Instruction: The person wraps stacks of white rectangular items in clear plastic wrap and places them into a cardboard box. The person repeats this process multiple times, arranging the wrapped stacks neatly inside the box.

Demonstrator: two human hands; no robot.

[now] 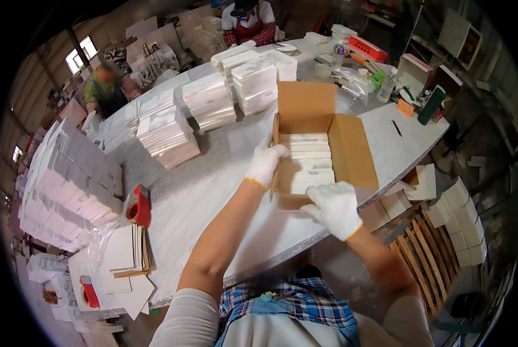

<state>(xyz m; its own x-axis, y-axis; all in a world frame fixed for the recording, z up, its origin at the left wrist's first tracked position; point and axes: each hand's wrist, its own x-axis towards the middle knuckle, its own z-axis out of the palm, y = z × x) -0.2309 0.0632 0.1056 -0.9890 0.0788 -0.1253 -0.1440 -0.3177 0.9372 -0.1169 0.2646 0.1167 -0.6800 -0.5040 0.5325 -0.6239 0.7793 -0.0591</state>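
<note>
Box: open cardboard box (351, 153) on table (212, 191), white tiles (309, 162) inside.
Left hand (264, 162): gloved, clasping box's left wall.
Right hand (335, 207): gloved, fingers curled on nearest tile.

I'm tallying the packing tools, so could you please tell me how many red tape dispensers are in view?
2: one red tape dispenser on the table's left edge beside the tile stacks, another lower left by the loose white sheets. More may be hidden among the clutter.

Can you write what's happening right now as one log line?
left hand: gloved, on box left wall | right hand: gloved, on near edge | box: open, white tiles inside | table: tile stacks
</note>
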